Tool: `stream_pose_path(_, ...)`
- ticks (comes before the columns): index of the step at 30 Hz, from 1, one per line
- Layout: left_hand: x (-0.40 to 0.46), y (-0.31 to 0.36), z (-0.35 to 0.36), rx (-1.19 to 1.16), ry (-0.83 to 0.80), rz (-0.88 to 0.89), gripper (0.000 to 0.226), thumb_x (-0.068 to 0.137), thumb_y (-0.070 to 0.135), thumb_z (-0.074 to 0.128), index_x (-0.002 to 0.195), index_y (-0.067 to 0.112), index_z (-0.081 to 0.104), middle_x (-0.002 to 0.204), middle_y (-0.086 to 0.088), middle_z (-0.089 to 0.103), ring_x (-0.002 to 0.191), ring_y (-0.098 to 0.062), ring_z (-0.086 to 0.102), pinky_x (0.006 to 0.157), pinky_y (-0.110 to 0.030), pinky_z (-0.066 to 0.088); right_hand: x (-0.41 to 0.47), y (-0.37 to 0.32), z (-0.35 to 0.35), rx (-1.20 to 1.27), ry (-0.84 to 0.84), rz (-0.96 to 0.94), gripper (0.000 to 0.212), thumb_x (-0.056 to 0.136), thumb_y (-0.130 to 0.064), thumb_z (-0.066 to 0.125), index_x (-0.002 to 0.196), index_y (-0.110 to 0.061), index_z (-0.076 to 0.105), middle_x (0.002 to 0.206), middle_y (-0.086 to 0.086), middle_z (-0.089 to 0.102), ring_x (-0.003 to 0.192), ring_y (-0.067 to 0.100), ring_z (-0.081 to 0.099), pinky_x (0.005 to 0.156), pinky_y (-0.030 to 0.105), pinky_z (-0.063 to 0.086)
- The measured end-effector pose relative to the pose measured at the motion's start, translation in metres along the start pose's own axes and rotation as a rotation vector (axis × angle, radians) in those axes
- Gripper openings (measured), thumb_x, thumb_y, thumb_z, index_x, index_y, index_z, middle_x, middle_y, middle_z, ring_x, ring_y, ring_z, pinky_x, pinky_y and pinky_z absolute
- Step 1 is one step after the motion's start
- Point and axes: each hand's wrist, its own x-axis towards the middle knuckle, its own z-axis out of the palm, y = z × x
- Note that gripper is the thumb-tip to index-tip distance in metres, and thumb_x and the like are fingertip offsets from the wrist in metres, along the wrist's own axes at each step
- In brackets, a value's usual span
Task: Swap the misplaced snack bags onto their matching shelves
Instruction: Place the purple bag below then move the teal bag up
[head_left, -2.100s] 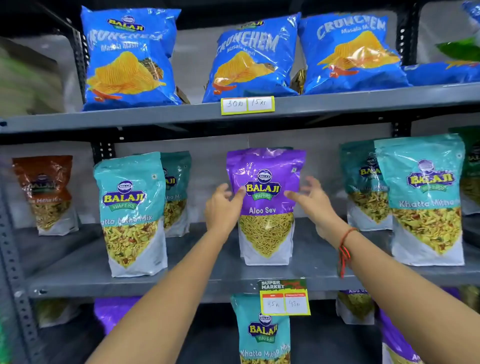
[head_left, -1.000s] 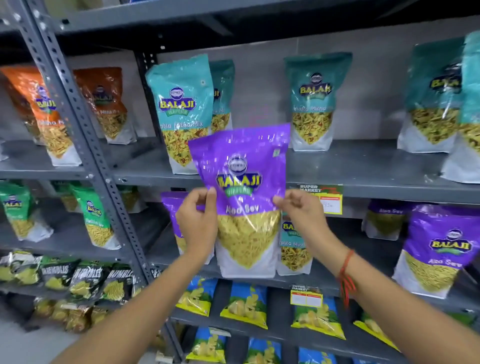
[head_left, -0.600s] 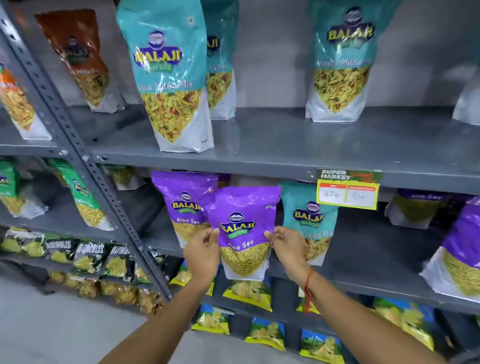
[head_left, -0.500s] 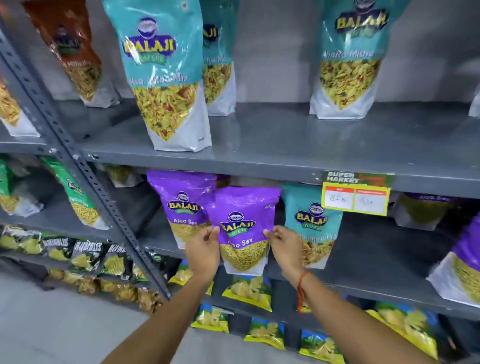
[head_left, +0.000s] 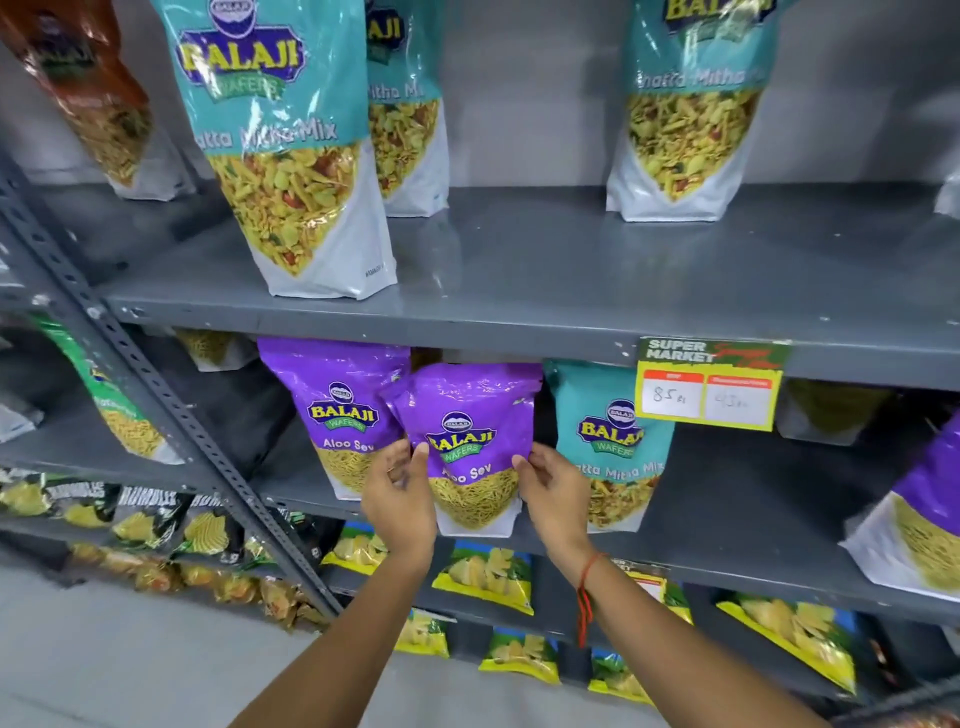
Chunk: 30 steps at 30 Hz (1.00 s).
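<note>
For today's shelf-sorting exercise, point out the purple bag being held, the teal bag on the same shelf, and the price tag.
Held purple bag (head_left: 470, 415): head view, upper front.
Teal bag (head_left: 605, 395): head view, upper front.
Price tag (head_left: 709, 387): head view, centre.

Even indoor light, glossy glare, wide-angle bend at the edges

Light falls from above and in front: the upper shelf (head_left: 571, 270) shows a soft sheen on its grey top, while the space beneath it sinks into shadow behind the purple Aloo Sev bag (head_left: 470, 447). White streaks of glare run across the big teal Khatta Mitha Mix bag (head_left: 280, 130) and the purple bags' tops. The slotted upright post (head_left: 156, 395) leans strongly, and the bags at the top corners stretch and tilt, as a wide lens does. The centre is fairly sharp; the price tag (head_left: 709, 384) handwriting and the lower left packets (head_left: 145, 519) are soft and smeared.
</note>
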Motion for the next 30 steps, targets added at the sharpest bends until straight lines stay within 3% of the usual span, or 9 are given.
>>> stream_pose_path(3,-0.026,0.010,0.007,-0.045,-0.024,0.055,0.018,0.083,0.029,0.072,0.092,0.015,0.067,0.083,0.003,0.067,0.066,-0.003,0.059,0.064,-0.020,0.049,-0.013,-0.006,-0.019,0.086,0.080,0.028,0.023,0.089,-0.025,0.069,0.110,-0.017,0.073,0.090,-0.006,0.075,0.086,0.012,0.073,0.079,0.040,0.061)
stream_pose_path(6,-0.056,0.018,0.024,-0.007,-0.238,0.161,0.009,0.082,0.033,0.072,0.085,0.024,0.072,0.079,0.011,0.071,0.070,-0.003,0.063,0.068,-0.019,0.050,-0.016,-0.014,-0.056,0.071,0.313,-0.081,0.007,0.089,-0.021,0.069,0.095,-0.023,0.072,0.081,-0.013,0.071,0.075,0.003,0.068,0.076,0.027,0.057)
stream_pose_path(10,-0.084,0.020,0.060,0.097,-0.523,0.172,0.032,0.083,0.034,0.070,0.111,0.018,0.071,0.100,0.011,0.072,0.088,0.001,0.068,0.072,-0.008,0.050,0.003,-0.008,-0.114,0.107,0.570,-0.070,0.015,0.089,-0.015,0.068,0.104,-0.013,0.066,0.088,-0.005,0.069,0.074,-0.001,0.064,0.072,0.031,0.053)
stream_pose_path(13,-0.093,0.015,0.083,0.107,-0.535,0.133,0.041,0.087,0.031,0.065,0.123,0.012,0.063,0.111,0.008,0.066,0.101,-0.011,0.066,0.087,-0.030,0.056,0.025,0.011,-0.143,0.072,0.393,0.114,0.032,0.092,-0.020,0.065,0.122,-0.010,0.062,0.111,0.005,0.067,0.097,0.015,0.063,0.075,0.011,0.048)
stream_pose_path(16,-0.094,0.015,0.099,0.124,-0.416,0.074,0.040,0.090,0.032,0.063,0.121,0.007,0.063,0.117,-0.007,0.069,0.099,-0.020,0.069,0.087,-0.039,0.056,0.038,0.024,-0.152,0.027,0.134,0.172,0.021,0.094,-0.025,0.063,0.108,-0.012,0.071,0.107,0.004,0.069,0.101,0.015,0.062,0.069,0.006,0.047)
stream_pose_path(20,-0.093,0.013,0.109,0.173,-0.317,0.086,0.027,0.090,0.030,0.063,0.102,0.007,0.072,0.099,-0.012,0.075,0.087,-0.026,0.070,0.074,-0.031,0.052,0.039,0.037,-0.153,-0.053,0.189,0.055,0.013,0.091,-0.016,0.067,0.087,-0.007,0.074,0.093,0.012,0.076,0.088,0.021,0.068,0.080,0.037,0.057)
stream_pose_path(23,-0.096,0.011,0.106,0.172,-0.302,0.089,0.022,0.088,0.027,0.066,0.094,0.008,0.074,0.091,-0.012,0.076,0.082,-0.029,0.070,0.073,-0.036,0.055,0.029,0.038,-0.159,-0.184,0.223,-0.003,0.018,0.091,-0.020,0.068,0.089,-0.005,0.077,0.093,0.012,0.080,0.083,0.014,0.071,0.074,0.026,0.057)
stream_pose_path(27,-0.115,0.014,0.086,0.152,-0.322,0.144,0.014,0.086,0.021,0.067,0.084,0.010,0.075,0.079,-0.008,0.075,0.073,-0.025,0.066,0.067,-0.034,0.051,-0.001,0.032,-0.172,-0.262,0.286,-0.043,0.015,0.090,-0.015,0.068,0.087,-0.005,0.080,0.087,0.009,0.080,0.067,-0.016,0.063,0.060,0.002,0.043)
stream_pose_path(30,-0.137,0.015,0.061,0.122,-0.355,0.171,0.013,0.086,0.021,0.067,0.078,0.011,0.072,0.075,-0.005,0.071,0.069,-0.022,0.062,0.063,-0.032,0.045,-0.036,0.024,-0.183,-0.280,0.301,-0.051,0.016,0.089,-0.016,0.068,0.080,-0.007,0.078,0.081,0.011,0.080,0.073,0.012,0.072,0.065,0.023,0.052)
